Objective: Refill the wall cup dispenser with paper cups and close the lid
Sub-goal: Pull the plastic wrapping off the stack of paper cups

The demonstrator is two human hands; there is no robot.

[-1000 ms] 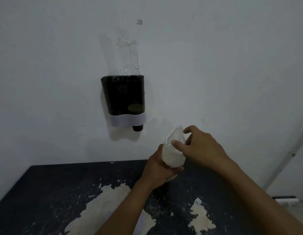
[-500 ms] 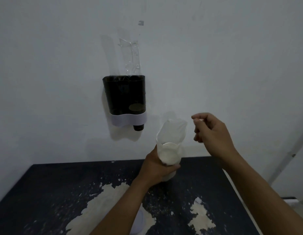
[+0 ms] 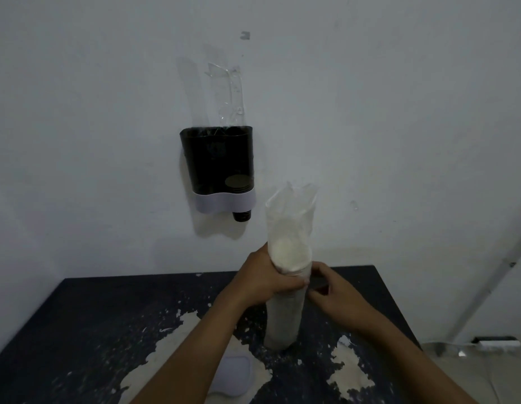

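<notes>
A dark wall cup dispenser (image 3: 217, 164) with a pale bottom band hangs on the wall, its top uncovered; a black cup tip pokes out below. An empty clear plastic sleeve (image 3: 228, 94) rises from its top. A tall stack of white paper cups in a plastic bag (image 3: 287, 287) stands upright on the table, the bag's mouth open at the top. My left hand (image 3: 265, 277) grips the stack near its top. My right hand (image 3: 330, 288) touches the bag on the right side, fingers pinching the plastic. A pale lid (image 3: 233, 374) lies on the table under my left forearm.
The dark table (image 3: 93, 330) has a worn top with pale patches where the coating has flaked. Its right edge ends near a wall corner, with a white power strip (image 3: 496, 344) on the floor beyond.
My right hand let go of the bag's mouth, came down and took hold of the plastic at the side of the stack. The bag's top now stands open and upright.
</notes>
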